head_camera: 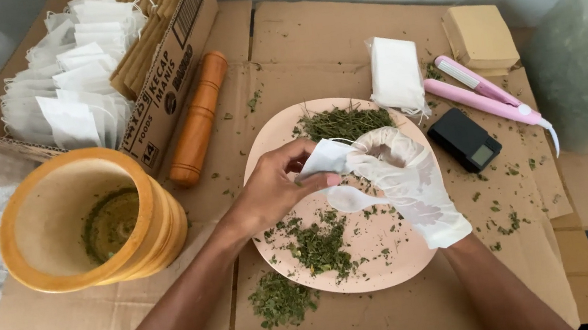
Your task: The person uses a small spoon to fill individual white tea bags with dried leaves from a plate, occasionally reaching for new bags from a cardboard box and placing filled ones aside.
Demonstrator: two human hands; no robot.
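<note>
My bare left hand (275, 184) pinches a small white filter bag (324, 158) by its edge, holding it above a round pink plate (399, 259). My right hand (404, 172), in a white glove, grips a white spoon (351, 197) with its bowl just under the bag's mouth. Dried green herb lies in one pile (343, 122) at the plate's far side and another pile (318, 244) at its near side. More herb (280, 301) has spilled onto the cardboard in front of the plate.
A wooden mortar (79, 218) with herb residue stands at the left, a wooden pestle (198, 118) beside it. A cardboard box (168, 91) of white bags sits at the back left. A stack of white bags (395, 74), a pink sealer (487, 93) and a black pocket scale (464, 139) lie right.
</note>
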